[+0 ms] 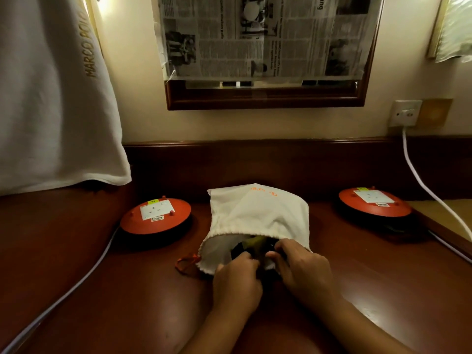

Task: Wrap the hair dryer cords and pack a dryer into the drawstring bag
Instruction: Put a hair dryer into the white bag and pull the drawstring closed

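Note:
A white drawstring bag [258, 213] with orange lettering lies on the dark wooden desk [127, 290], its mouth facing me. A black hair dryer [251, 247] sits partly inside the mouth; most of it is hidden by the cloth and my fingers. My left hand [236, 279] and my right hand [304, 269] both grip the dryer at the bag's opening. An orange drawstring [186, 261] trails out at the bag's left corner.
Two round orange extension reels stand on the desk, one to the left [155, 217], one to the right [374, 201]. White cables [76, 284] run from them. A white garment [51, 98] hangs at left. A newspaper-covered mirror [265, 47] and a wall socket [405, 113] are behind.

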